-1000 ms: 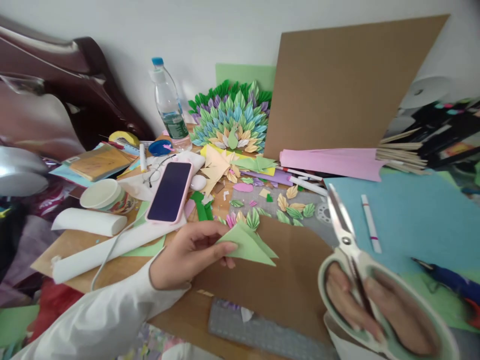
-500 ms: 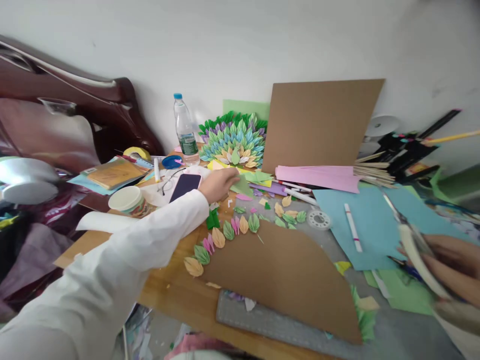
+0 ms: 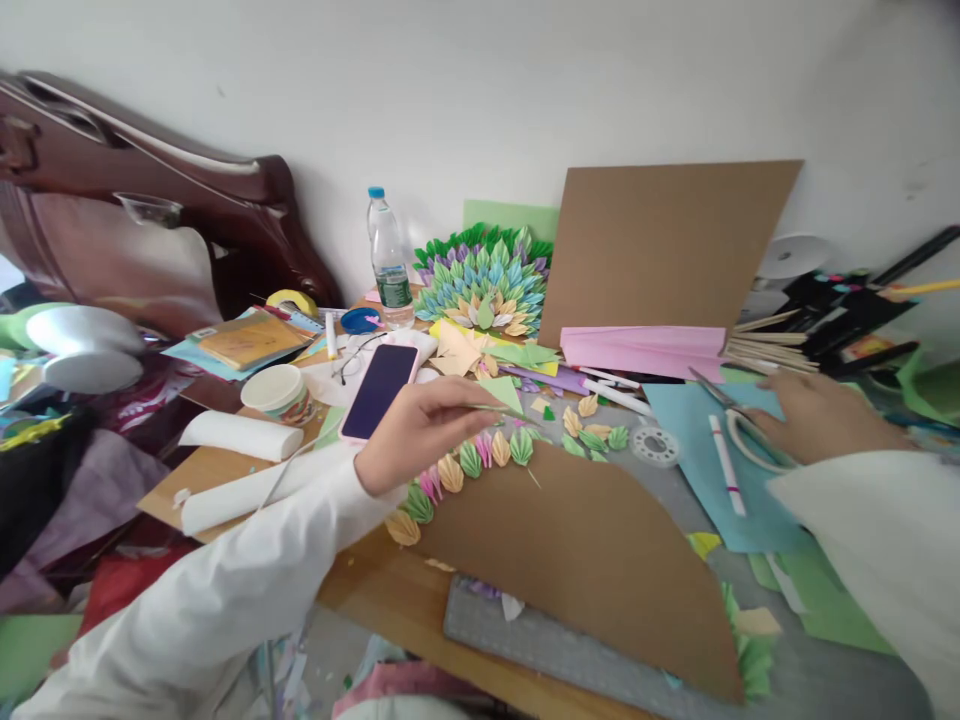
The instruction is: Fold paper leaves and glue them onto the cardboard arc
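My left hand (image 3: 416, 430) pinches a folded light-green paper piece (image 3: 501, 393) above the curved brown cardboard (image 3: 585, 550), whose upper edge carries a row of small folded paper leaves (image 3: 471, 459). My right hand (image 3: 814, 418) rests on the blue paper sheet (image 3: 705, 470) at the right, its fingers through the handles of white scissors (image 3: 739, 425) whose blades point left and away. Both arms wear white sleeves.
A pink-cased phone (image 3: 379, 390), glasses, a paper cup (image 3: 279, 392), a water bottle (image 3: 388, 258), a paper peacock fan (image 3: 484, 280) and an upright brown board (image 3: 667, 245) crowd the back. Pink paper (image 3: 645, 350), pens and a tape roll (image 3: 655, 445) lie in the middle. A grey cutting mat (image 3: 555, 650) sits at the front.
My left hand came back from the far paper pile holding the green piece. My right hand carried the scissors away to the right and lowered them onto the blue sheet.
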A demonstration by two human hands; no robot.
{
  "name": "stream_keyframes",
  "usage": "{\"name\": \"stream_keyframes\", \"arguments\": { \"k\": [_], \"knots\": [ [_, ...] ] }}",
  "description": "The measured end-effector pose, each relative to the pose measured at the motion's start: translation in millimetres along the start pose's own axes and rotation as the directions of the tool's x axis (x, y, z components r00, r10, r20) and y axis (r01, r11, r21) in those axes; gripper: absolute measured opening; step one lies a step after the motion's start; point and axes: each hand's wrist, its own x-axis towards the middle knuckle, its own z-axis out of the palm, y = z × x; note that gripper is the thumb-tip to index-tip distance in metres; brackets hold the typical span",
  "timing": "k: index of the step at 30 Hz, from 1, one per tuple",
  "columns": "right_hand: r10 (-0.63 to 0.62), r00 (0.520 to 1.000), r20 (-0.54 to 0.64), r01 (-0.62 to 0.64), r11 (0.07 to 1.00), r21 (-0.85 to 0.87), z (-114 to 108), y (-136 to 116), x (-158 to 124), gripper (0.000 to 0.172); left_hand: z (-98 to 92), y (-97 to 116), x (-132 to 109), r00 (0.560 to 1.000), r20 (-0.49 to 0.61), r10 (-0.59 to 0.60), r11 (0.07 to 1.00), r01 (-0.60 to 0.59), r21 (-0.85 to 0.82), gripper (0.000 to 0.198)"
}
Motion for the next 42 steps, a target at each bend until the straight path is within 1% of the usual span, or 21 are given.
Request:
{"name": "stream_keyframes", "arguments": {
  "k": [2,4,5,6,8,10,12,13,15,17,18,20,22,23,25,27,28,30,33,37,42],
  "knots": [
    [-0.06,0.997,0.054,0.053,0.99,0.133,-8.2,-25.7,-24.0,0.034,9.0,1.3,-7.9,0.998,-0.041,0.046,0.998,-0.048,-0.04,0.014],
    [-0.205,0.97,0.133,0.148,0.926,0.347,-16.0,-56.7,-56.7,0.035,18.9,0.1,-12.1,0.993,-0.056,0.099,0.994,-0.102,-0.047,0.015],
    [-0.348,0.925,0.155,0.183,0.763,0.62,-18.4,-73.2,-74.0,0.036,23.9,-1.3,-13.1,0.991,-0.048,0.122,0.991,-0.124,-0.053,0.016],
    [-0.434,0.887,0.159,0.159,0.61,0.776,-19.2,-89.5,-90.4,0.038,28.8,-3.2,-13.7,0.989,-0.032,0.143,0.987,-0.145,-0.064,0.017],
    [-0.501,0.855,0.136,0.09,0.401,0.912,-15.4,-118.4,-117.0,0.036,38.0,-8.7,-14.2,0.983,0.016,0.184,0.979,-0.182,-0.097,0.019],
    [-0.497,0.86,0.112,0.008,0.233,0.972,-4.8,-138.2,-132.3,0.029,46.0,-15.7,-15.3,0.971,0.076,0.225,0.969,-0.215,-0.123,0.021],
    [-0.41,0.91,0.056,0.002,0.14,0.99,9.4,-147.0,-138.2,0.021,52.2,-23.0,-17.7,0.965,0.12,0.232,0.965,-0.214,-0.15,0.022],
    [-0.367,0.93,0.019,0.026,0.118,0.993,16.6,-147.8,-139.4,0.016,54.5,-26.2,-19.5,0.969,0.132,0.21,0.967,-0.185,-0.177,0.022],
    [-0.317,0.948,-0.038,0.076,0.107,0.991,28.1,-144.9,-141.2,0.012,57.0,-30.9,-23.4,0.982,0.162,0.102,0.954,-0.05,-0.296,0.024],
    [-0.314,0.947,-0.063,0.104,0.114,0.988,33.7,-140.0,-144.4,0.013,57.6,-33.7,-27.1,0.974,0.222,-0.05,0.863,0.154,-0.482,0.032],
    [-0.329,0.942,-0.072,0.118,0.121,0.986,34.2,-137.9,-146.5,0.015,57.6,-34.5,-28.6,0.956,0.267,-0.122,0.773,0.261,-0.579,0.035],
    [-0.38,0.919,-0.104,0.168,0.139,0.976,32.0,-135.7,-150.6,0.018,57.6,-34.8,-30.8,0.885,0.4,-0.238,0.54,0.463,-0.703,0.036],
    [-0.428,0.892,-0.143,0.225,0.148,0.963,28.2,-135.9,-153.5,0.019,57.8,-33.3,-32.0,0.785,0.539,-0.306,0.369,0.62,-0.693,0.032],
    [-0.447,0.881,-0.157,0.245,0.146,0.958,26.6,-136.5,-154.3,0.019,57.9,-31.9,-32.3,0.726,0.605,-0.328,0.335,0.688,-0.644,0.03],
    [-0.468,0.869,-0.162,0.249,0.129,0.96,24.5,-137.9,-154.7,0.02,57.6,-28.3,-32.1,0.625,0.692,-0.362,0.339,0.779,-0.527,0.03],
    [-0.479,0.864,-0.157,0.234,0.104,0.967,23.7,-138.9,-153.9,0.02,57.1,-25.1,-31.6,0.563,0.733,-0.381,0.347,0.822,-0.451,0.032],
    [-0.478,0.865,-0.155,0.225,0.094,0.97,23.3,-139.2,-153.2,0.019,56.8,-24.0,-31.3,0.548,0.742,-0.388,0.344,0.832,-0.435,0.034],
    [-0.466,0.871,-0.153,0.21,0.073,0.975,22.4,-139.7,-152.0,0.016,56.9,-23.2,-31.5,0.542,0.739,-0.4,0.345,0.836,-0.426,0.036],
    [-0.408,0.905,-0.122,0.172,0.087,0.981,21.4,-141.0,-153.4,0.008,58.2,-23.8,-34.1,0.562,0.718,-0.41,0.383,0.821,-0.424,0.04],
    [-0.239,0.971,0.027,-0.002,0.107,0.994,24.8,-144.8,-162.8,0.006,60.1,-23.3,-39.5,0.611,0.673,-0.416,0.461,0.78,-0.424,0.042],
    [-0.188,0.963,0.191,-0.195,-0.001,0.981,30.4,-149.3,-171.9,0.017,59.5,-19.2,-40.3,0.627,0.659,-0.415,0.571,0.744,-0.348,0.046]
  ]
}}
